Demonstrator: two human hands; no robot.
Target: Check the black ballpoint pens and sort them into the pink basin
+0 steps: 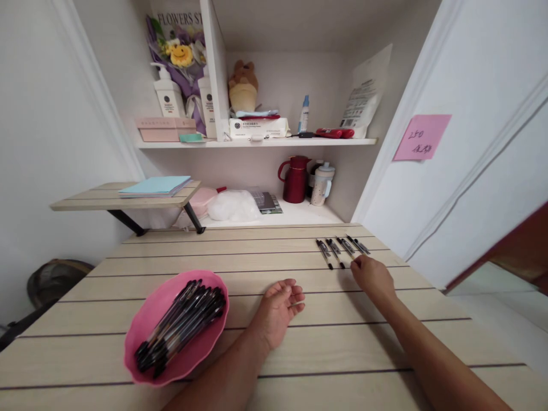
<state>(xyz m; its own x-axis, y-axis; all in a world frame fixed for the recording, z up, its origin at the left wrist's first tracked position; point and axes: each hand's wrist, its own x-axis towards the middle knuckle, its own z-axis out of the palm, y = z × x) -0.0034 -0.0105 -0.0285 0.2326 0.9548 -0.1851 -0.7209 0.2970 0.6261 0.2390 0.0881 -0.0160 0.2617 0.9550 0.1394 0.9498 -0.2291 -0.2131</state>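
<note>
A pink bowl (150, 319) at the near left of the wooden table (257, 342) holds several black pens (182, 322). A row of several black pens (341, 249) lies side by side at the far right of the table. My right hand (371, 275) reaches to the near end of that row, its fingers bunched at one pen's tip. My left hand (280, 308) rests on the table beside the bowl, palm up, fingers loosely curled, with what may be a thin pen across them.
Beyond the table stand a red jug (295, 178), a white cup (322, 184) and a plastic bag (234, 205). A small raised shelf (107, 200) carries blue paper. The upper shelf holds bottles, boxes and a plush toy. A pink note (422, 137) sticks on the right wall.
</note>
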